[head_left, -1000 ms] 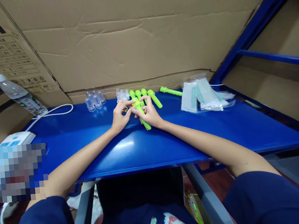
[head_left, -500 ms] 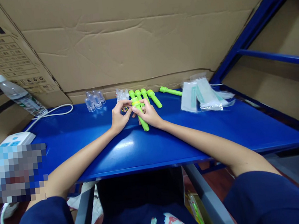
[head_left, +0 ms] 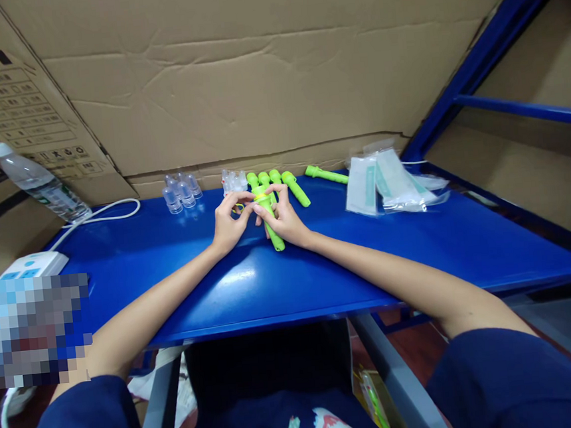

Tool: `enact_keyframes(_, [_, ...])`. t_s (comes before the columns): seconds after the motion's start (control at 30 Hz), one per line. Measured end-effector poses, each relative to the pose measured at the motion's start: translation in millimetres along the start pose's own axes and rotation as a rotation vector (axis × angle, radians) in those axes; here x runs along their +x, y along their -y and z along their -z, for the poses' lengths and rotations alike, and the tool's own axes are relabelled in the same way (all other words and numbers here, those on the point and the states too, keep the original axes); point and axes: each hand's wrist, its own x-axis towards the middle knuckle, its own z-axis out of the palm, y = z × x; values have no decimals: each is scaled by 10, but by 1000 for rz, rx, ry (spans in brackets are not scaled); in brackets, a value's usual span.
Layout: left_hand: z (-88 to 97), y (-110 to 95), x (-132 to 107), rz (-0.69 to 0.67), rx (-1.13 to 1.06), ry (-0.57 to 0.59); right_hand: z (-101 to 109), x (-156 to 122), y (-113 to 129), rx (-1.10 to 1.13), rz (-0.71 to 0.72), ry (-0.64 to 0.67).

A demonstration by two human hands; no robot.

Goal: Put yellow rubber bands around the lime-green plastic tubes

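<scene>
Over the blue table [head_left: 180,263], my right hand [head_left: 286,219] is wrapped round a bright green plastic tube [head_left: 271,227] that slants down toward me. My left hand [head_left: 229,222] pinches at the tube's upper end, where a thin yellow band [head_left: 260,197] sits around it. Both hands meet at that end, fingers curled. Behind them lie several more green tubes [head_left: 290,185] side by side, and one green tube [head_left: 326,174] lies apart to the right.
Small clear caps [head_left: 179,191] and another cluster of clear caps [head_left: 232,178] stand at the back. Plastic packets [head_left: 387,182] lie at right. A water bottle [head_left: 37,182], white cable [head_left: 100,213] and power strip [head_left: 27,265] sit at left. Cardboard [head_left: 253,77] walls the back.
The green tube has tilted slightly more upright in my right hand, and my fingers have shifted a little at its upper end. The arms stay in place.
</scene>
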Motion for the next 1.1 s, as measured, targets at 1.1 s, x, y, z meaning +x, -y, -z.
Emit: enact_keyframes(1.1, [-3, 41, -23, 162, -12, -5, 22, 55, -22, 191, -128, 6])
